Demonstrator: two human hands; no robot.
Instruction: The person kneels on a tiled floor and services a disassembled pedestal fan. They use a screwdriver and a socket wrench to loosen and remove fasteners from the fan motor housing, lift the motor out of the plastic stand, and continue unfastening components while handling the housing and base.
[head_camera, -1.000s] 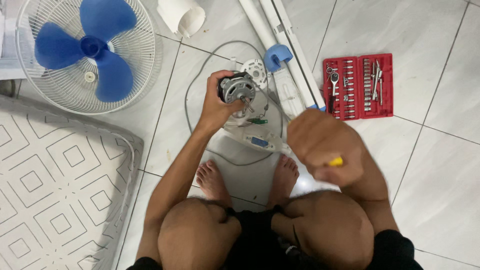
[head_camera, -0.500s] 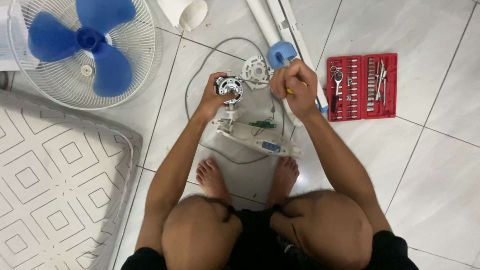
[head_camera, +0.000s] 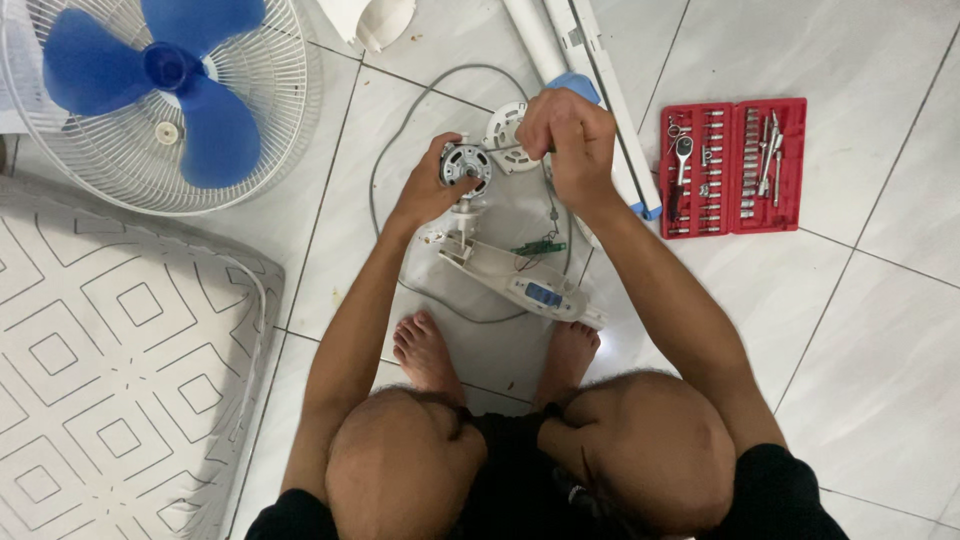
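Squatting person works on a fan motor held over a white tiled floor.

The left hand (head_camera: 428, 192) has its grip closed around the round metal fan motor (head_camera: 465, 165), which stands on a white housing base (head_camera: 515, 278) lying just ahead of the bare feet. The right hand (head_camera: 565, 135) is fisted above a white round motor cover (head_camera: 505, 135), just right of the motor; what its grip encloses cannot be told. A grey cord (head_camera: 385, 170) loops round the work. The red socket set case (head_camera: 733, 167) lies open well to the right, with bare tiles beyond it. A white pole (head_camera: 595, 70) runs between hands and case. To the left, the fan guard with blue blades (head_camera: 165, 95) and a patterned mattress edge (head_camera: 262, 300) close in that side.
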